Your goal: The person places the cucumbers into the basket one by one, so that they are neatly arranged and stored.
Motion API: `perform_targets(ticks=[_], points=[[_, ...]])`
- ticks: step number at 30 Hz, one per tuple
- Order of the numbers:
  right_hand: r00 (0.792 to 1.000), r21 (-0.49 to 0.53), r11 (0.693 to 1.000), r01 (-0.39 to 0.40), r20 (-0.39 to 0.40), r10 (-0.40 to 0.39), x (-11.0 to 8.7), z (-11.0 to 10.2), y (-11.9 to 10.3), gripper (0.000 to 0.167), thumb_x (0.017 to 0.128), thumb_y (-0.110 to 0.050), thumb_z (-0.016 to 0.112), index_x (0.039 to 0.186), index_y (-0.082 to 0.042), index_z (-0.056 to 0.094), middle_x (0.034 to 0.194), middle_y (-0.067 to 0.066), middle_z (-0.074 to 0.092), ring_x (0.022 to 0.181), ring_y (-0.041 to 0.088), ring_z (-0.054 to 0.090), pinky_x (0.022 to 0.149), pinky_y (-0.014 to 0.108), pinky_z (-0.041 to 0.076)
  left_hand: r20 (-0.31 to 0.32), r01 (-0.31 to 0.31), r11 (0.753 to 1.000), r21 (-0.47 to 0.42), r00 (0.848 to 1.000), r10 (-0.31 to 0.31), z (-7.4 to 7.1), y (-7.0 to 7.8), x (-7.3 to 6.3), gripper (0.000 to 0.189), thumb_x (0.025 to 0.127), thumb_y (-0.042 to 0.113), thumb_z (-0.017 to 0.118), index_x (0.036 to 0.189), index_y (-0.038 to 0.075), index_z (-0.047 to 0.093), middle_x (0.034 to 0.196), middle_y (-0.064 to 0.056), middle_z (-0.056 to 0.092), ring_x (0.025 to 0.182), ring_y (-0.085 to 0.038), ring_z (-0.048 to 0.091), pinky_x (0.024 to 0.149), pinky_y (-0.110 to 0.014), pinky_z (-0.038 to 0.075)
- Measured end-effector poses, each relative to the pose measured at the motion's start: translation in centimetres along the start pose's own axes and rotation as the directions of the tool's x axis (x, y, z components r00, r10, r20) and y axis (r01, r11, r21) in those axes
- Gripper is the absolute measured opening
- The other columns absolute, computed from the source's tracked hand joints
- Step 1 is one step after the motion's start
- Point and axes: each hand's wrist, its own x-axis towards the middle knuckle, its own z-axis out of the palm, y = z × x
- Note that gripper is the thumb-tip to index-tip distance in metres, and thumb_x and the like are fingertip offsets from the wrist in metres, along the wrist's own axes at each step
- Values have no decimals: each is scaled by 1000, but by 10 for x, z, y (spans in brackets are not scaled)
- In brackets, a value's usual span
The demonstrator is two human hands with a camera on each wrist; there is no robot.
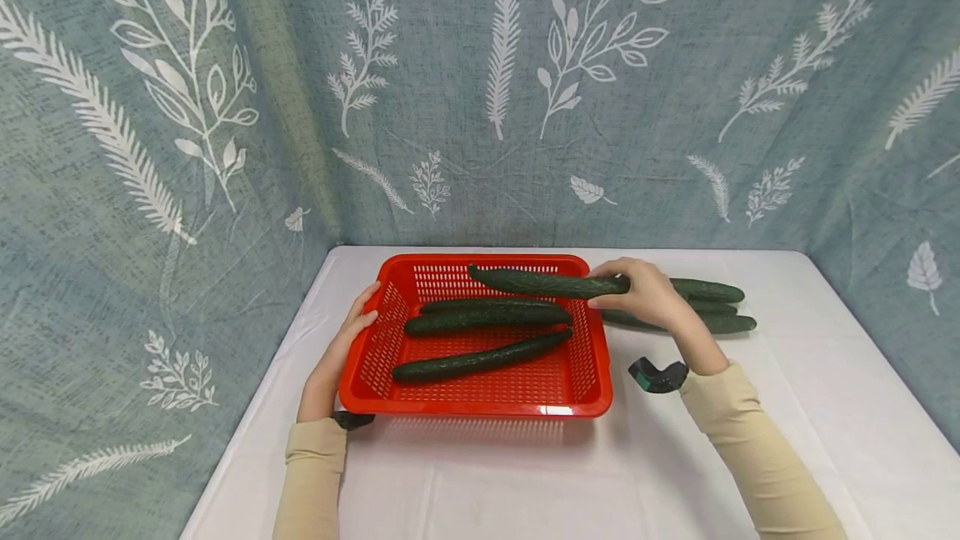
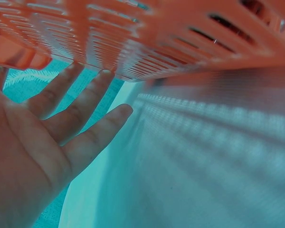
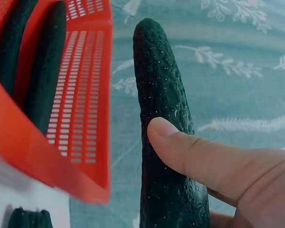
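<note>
My right hand (image 1: 641, 290) grips a dark green cucumber (image 1: 551, 282) near one end, with the thumb along its side in the right wrist view. That cucumber extends leftward over the back part of a red plastic basket (image 1: 480, 408). On the basket's left side, my left hand (image 1: 352, 332) touches the outer wall. The left wrist view shows its fingers (image 2: 80, 111) straight and spread, fingertips at the slotted wall. Inside the basket lie a front cucumber (image 1: 480, 357) and two close together farther back, the nearer one (image 1: 487, 319) partly covering the other.
More cucumbers (image 1: 723, 323) lie on the white tablecloth (image 1: 810, 407) to the right of the basket, partly hidden by my right hand and forearm. A blue-green curtain (image 1: 465, 173) with white leaf prints stands behind the table and along both sides.
</note>
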Motion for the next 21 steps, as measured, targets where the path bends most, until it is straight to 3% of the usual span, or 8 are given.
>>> perform_targets(ticks=[21], points=[[999,27,1000,14,38,-15,17,26,-27,40,77,-25,75,114,-11,66,119,11,61,112,30,54,89,49,43,-2,8,1000,2,1000,-8,1,-2,2,51,103,24,24,149,27,5,153,-9,6,126,-32,28,92,-31,43]])
